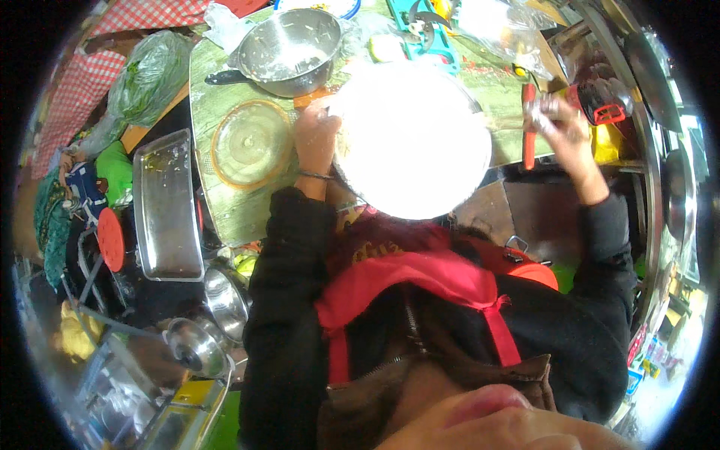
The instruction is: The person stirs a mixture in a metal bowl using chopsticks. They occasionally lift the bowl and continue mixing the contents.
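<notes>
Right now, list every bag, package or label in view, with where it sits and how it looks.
Clear plastic bag of green leaves: far left of the table, bulging, shiny.
Clear plastic bag: far right of the table, crumpled, with something pale inside.
Crumpled clear plastic: beside the steel bowl, far side.
No readable labels, signs or screens show.

A cramped, working kitchen: a worn green counter [225, 202] crowded with a steel mixing bowl [289, 49], a glass lid [250, 142] and a large white bowl [411, 139], a steel tray [165, 206] beside it, bagged greens [146, 75] at the edge, pans [652, 67] hanging along the wall.
</notes>
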{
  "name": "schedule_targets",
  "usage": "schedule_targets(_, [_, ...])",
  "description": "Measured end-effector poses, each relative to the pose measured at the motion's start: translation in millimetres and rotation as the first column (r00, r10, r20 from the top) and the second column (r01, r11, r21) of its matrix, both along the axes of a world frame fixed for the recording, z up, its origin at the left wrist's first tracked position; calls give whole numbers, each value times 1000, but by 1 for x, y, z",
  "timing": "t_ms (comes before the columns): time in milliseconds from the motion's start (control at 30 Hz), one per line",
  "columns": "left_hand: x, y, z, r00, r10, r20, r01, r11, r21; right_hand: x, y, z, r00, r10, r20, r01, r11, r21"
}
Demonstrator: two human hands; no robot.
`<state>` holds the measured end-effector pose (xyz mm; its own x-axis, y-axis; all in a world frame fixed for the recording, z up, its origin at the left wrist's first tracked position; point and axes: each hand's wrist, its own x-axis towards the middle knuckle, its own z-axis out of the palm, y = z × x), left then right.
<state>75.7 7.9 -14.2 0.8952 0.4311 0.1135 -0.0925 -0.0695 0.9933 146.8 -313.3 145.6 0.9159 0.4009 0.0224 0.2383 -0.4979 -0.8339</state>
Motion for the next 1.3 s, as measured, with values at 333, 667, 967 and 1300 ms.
schedule_targets(333, [-30, 1, 2, 997, 48, -54, -49, 998, -25, 40, 64, 21, 958, 177, 227, -84, 927, -366])
schedule_targets(667, [19, 31, -8, 980, -189, 55, 172, 960, 221, 89, 223, 11, 676, 724, 137, -661, 678, -322])
schedule_targets(967, [-6, 3, -3, 988, 149, -51, -143, 984, 109, 31, 50, 20, 955, 192, 225, -111, 937, -330])
schedule_targets(1300, [-69, -52, 8, 967, 227, 115, -166, 906, -390, -80, 43, -20, 999, 42, 3, -42, 990, 131])
